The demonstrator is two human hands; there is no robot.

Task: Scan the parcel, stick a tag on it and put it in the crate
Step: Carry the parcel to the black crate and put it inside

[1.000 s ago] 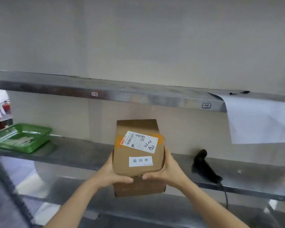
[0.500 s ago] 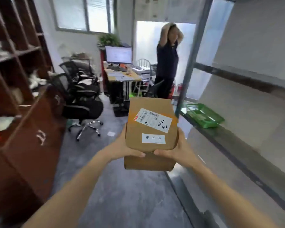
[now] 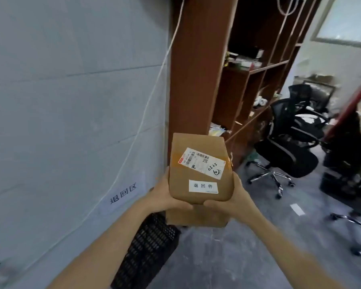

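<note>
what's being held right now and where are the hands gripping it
A cardboard parcel, held by both hands at its lower end: left hand on the left edge, right hand on the right edge.

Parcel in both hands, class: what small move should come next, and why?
Probably lower the cardboard parcel down and leftward into the black crate. The left hand and right hand grip it, the white tag is already stuck on, and the crate sits on the floor just below, by the wall.

Brown shelving (image 3: 198, 65), blk office chair (image 3: 294, 147)
</note>
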